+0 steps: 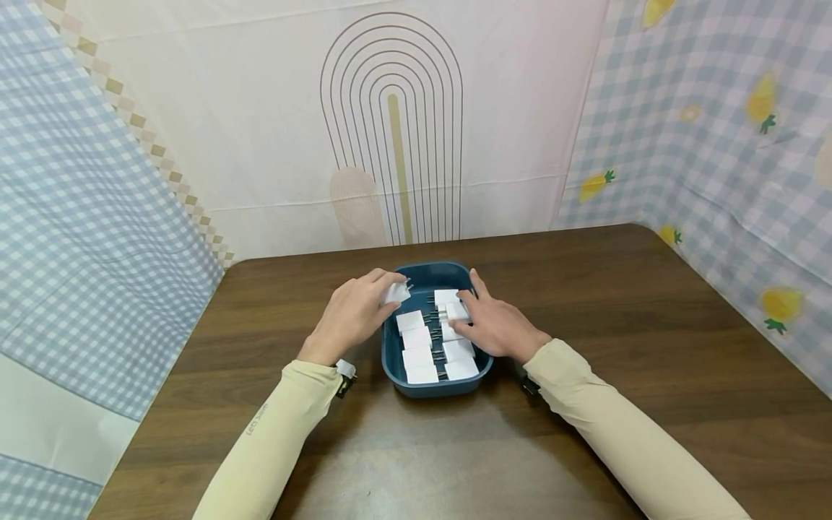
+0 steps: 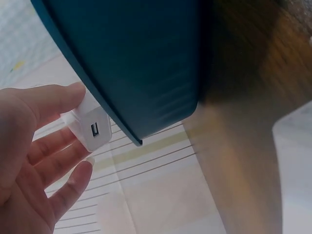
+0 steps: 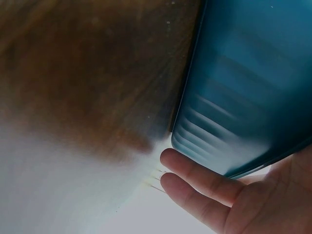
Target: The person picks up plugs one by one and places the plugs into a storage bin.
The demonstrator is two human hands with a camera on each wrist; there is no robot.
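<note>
My left hand (image 1: 356, 309) pinches a white USB charger (image 1: 396, 292) over the left rim of a blue plastic bin (image 1: 393, 373). Its metal prongs point to the right. In the left wrist view, the USB port of that charger (image 2: 95, 129) faces the camera, beside the bin's wall (image 2: 141, 73). Reaching in over the right rim, my right hand (image 1: 499, 325) has thumb and index finger about another white charger (image 1: 458, 312). Below lie several white chargers (image 1: 418, 338) in two columns, prongs facing inward. In the right wrist view, two fingers (image 3: 195, 200) extend outside the bin's wall.
The bin stands on a dark brown wooden table (image 1: 572, 289). Behind the table hangs a pale cloth (image 1: 273, 144) with an arch pattern, and checked cloths (image 1: 728, 188) cover the sides.
</note>
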